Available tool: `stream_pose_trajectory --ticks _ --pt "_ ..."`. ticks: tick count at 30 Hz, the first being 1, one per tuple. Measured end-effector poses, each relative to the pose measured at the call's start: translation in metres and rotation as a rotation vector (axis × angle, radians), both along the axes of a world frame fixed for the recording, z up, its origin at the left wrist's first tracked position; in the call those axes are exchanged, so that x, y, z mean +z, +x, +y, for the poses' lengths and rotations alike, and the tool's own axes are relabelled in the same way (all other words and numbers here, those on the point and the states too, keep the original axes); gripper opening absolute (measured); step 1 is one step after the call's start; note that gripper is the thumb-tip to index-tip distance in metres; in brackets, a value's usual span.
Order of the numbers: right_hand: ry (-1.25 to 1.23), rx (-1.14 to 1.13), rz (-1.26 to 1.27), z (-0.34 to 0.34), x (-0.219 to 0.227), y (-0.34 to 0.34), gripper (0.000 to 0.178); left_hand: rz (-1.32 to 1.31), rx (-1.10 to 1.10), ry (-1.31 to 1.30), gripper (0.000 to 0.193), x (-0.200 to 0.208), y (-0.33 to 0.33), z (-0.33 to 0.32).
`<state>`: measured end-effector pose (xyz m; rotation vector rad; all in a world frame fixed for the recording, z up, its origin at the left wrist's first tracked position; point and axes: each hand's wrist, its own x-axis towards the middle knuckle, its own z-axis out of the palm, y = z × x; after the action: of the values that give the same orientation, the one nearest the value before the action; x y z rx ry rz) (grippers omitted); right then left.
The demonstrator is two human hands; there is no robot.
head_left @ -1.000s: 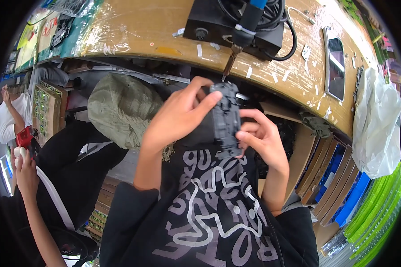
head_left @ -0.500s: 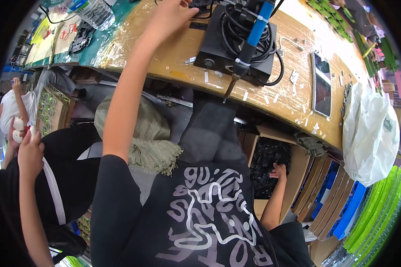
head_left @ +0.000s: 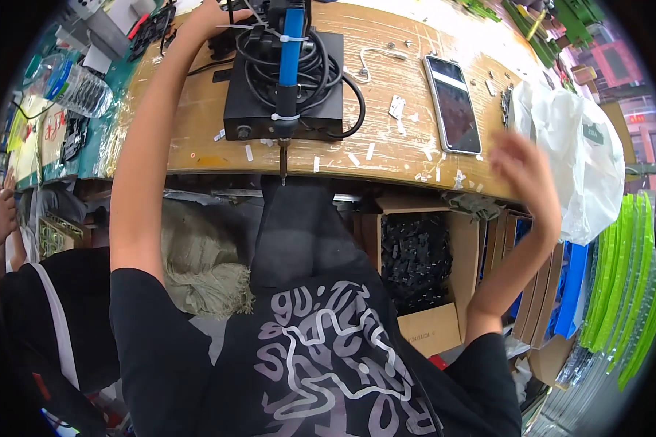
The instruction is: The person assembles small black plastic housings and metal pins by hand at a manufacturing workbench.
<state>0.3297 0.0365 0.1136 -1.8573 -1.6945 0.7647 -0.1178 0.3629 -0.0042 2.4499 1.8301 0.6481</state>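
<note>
My left hand [head_left: 210,20] reaches to the far side of the bench, beside small black parts [head_left: 224,45] behind a black control box [head_left: 284,120]. Its fingers are partly cut off by the upper edge and covered by cables, so a grip cannot be made out. Smeared by motion, my right hand [head_left: 521,171] is raised over the bench's front edge, between a phone [head_left: 459,116] and a white plastic bag [head_left: 572,153]. On the control box lie a coiled black cable [head_left: 321,76] and a blue and black pen-shaped tool [head_left: 290,62] with a thin metal tip.
Below the bench [head_left: 386,156] stands an open cardboard box [head_left: 430,324] of small black parts [head_left: 415,255]. Upright cardboard and blue trays [head_left: 572,284] and bright green strips [head_left: 619,277] are at the right. A water bottle [head_left: 80,87] lies at the left, near another person's hand [head_left: 4,215].
My right hand has risen from the box of black parts to bench height. My left hand stays near the far black parts. The view has shifted, moving the bench things leftward.
</note>
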Motion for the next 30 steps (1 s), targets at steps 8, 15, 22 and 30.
stream_pose_trajectory --ticks 8,15,22,30 --pt "0.251 -0.141 -0.964 0.188 -0.071 0.109 0.026 -0.454 0.294 -0.14 0.07 0.033 0.011 -0.052" --pt "0.277 -0.113 -1.144 0.196 -0.084 0.093 0.015 -1.017 0.218 0.208 0.062 0.065 0.018 -0.188" --pt "0.532 -0.191 -0.631 0.163 -0.063 0.076 0.018 -1.371 0.206 0.211 0.058 0.064 0.049 -0.294" --pt "0.491 -0.053 0.358 0.02 -0.04 -0.068 0.014 -1.384 0.074 -0.161 0.045 0.053 0.073 -0.357"
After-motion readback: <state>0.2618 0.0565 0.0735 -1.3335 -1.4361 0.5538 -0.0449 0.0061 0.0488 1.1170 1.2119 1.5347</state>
